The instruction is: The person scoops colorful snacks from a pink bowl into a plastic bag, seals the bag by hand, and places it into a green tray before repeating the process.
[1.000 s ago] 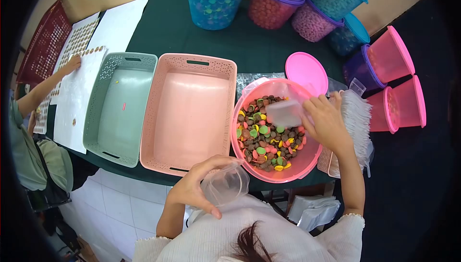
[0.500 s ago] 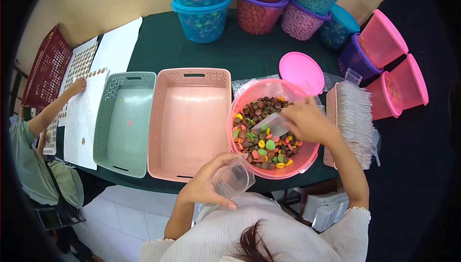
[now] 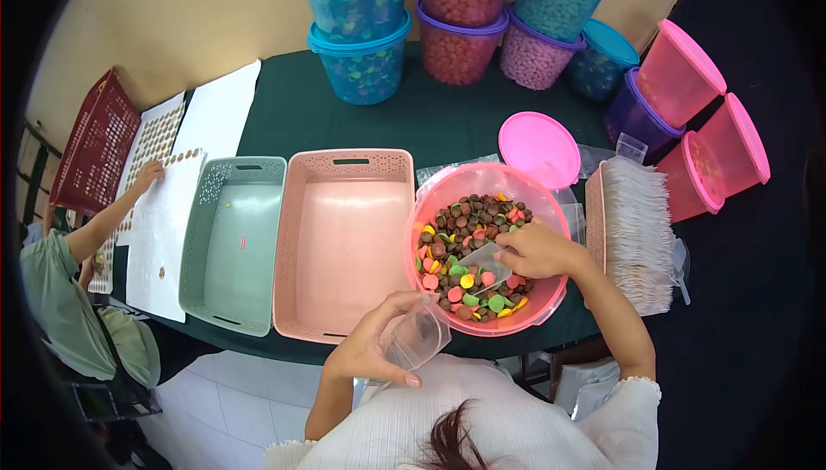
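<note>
My left hand (image 3: 372,345) is closed around a clear plastic cup (image 3: 419,337), tilted beside the near left rim of a pink tub (image 3: 551,298). No candy shows inside the cup. Inside the tub lie brown, green, yellow and pink candy discs (image 3: 456,220). My right hand (image 3: 540,250) reaches over the tub and grips a clear scoop (image 3: 486,265), whose blade rests among the discs. Its handle is hidden under my fingers.
Left of the tub stand an empty pink basket (image 3: 344,238) and a green basket (image 3: 232,246). A pink lid (image 3: 539,150) lies behind it, and a basket of stacked clear bags (image 3: 637,238) is on the right. Lidded tubs (image 3: 361,70) line the back. A co-worker's hand (image 3: 148,176) touches white sheets.
My right hand and the scoop have moved down and slightly left, deeper into the candy discs. My left hand keeps its grip on the cup. The whole view has shifted a little.
</note>
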Tool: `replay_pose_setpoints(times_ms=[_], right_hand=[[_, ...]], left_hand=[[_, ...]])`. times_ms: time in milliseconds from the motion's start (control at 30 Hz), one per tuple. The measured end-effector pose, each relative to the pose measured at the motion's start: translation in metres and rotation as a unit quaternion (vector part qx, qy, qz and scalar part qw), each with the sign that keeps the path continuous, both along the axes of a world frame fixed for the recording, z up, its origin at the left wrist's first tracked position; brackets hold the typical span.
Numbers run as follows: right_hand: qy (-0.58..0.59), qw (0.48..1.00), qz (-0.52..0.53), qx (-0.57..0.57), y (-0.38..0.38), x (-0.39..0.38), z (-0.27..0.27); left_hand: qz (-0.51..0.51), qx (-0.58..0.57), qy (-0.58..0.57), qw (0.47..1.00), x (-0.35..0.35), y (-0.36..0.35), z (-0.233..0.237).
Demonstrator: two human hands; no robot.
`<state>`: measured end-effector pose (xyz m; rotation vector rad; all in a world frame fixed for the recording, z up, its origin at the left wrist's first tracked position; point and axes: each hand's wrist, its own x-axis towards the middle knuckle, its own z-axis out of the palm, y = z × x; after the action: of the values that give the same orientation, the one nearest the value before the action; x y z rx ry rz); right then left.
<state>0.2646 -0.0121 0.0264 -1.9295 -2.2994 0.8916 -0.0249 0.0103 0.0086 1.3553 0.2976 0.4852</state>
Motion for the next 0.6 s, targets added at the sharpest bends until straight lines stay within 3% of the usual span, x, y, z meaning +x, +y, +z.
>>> replay_pose_setpoints(times_ms=[133, 233, 300, 333, 400, 500, 600], right_hand=[[0.021, 0.999, 0.003, -0.040, 0.003, 0.003, 0.002], [0.039, 0.999, 0.014, 0.019, 0.004, 0.001, 0.000], [0.093, 0.973, 0.047, 0.208, 0.006, 0.000, -0.011], [0.093, 0.972, 0.048, 0.208, 0.007, -0.001, -0.010], [0.078, 0.992, 0.096, 0.016, 0.010, -0.004, -0.005], [0.056, 0.993, 0.079, -0.073, 0.016, -0.006, -0.004], [0.083, 0.992, 0.079, -0.061, 0.016, -0.004, -0.005]], left_hand=[[0.009, 0.003, 0.007, 1.000, 0.001, -0.003, 0.005], [0.020, 0.009, -0.005, 1.000, 0.001, -0.004, 0.004], [0.020, 0.009, 0.004, 1.000, 0.002, -0.004, 0.003], [0.022, 0.009, 0.004, 1.000, 0.002, -0.004, 0.004], [0.025, -0.001, 0.017, 1.000, 0.003, -0.004, 0.007], [0.042, 0.009, 0.010, 0.999, 0.004, -0.007, 0.006], [0.043, 0.036, 0.030, 0.998, 0.000, -0.008, 0.013]])
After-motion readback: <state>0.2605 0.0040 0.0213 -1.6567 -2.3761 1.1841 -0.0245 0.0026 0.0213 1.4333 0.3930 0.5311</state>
